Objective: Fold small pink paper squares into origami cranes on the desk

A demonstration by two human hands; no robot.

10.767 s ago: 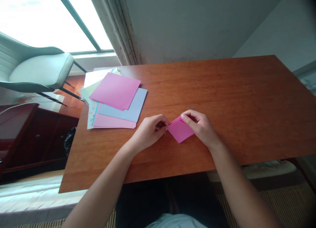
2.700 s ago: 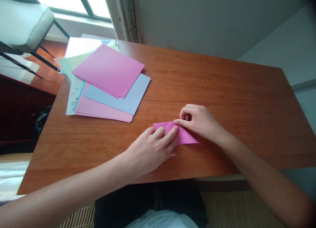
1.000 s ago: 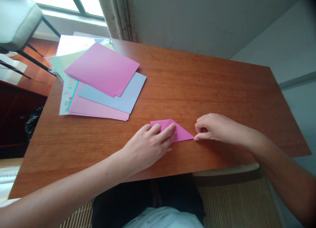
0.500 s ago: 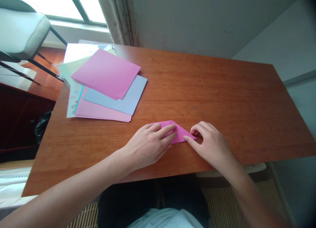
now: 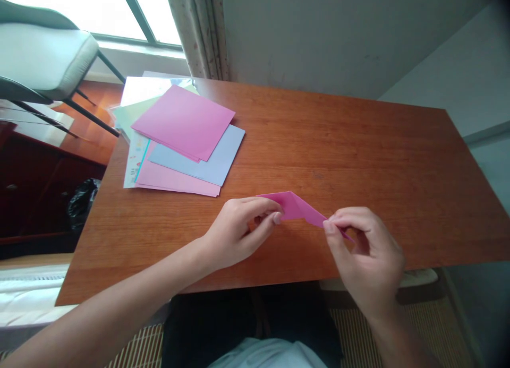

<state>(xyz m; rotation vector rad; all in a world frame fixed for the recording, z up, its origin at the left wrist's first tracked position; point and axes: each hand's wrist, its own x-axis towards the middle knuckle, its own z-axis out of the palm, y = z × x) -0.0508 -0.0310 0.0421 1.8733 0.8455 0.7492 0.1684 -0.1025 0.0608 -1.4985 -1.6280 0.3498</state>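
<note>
A folded piece of bright pink paper point(image 5: 297, 204) is stretched between my two hands near the front of the table. My left hand point(image 5: 245, 224) grips its left part, with thumb and fingers closed on it. On the other side, my right hand point(image 5: 360, 246) pinches the narrow right end between thumb and forefinger, and a thin pink tip sticks out past the pinch. The paper's top edge comes to a blunt peak near its middle. Part of its left side is hidden behind my left fingers.
A pile of pink, blue and pale sheets point(image 5: 185, 123) lies at the table's left back. The wooden table point(image 5: 358, 155) runs up to the wall. A white chair point(image 5: 48, 54) stands beyond its left edge, and a black plastic bag point(image 5: 83, 202) sits below.
My right hand has moved right and now pinches the paper's right end. My left hand has gone from lying flat over the paper to gripping it. The view has shifted slightly.
</note>
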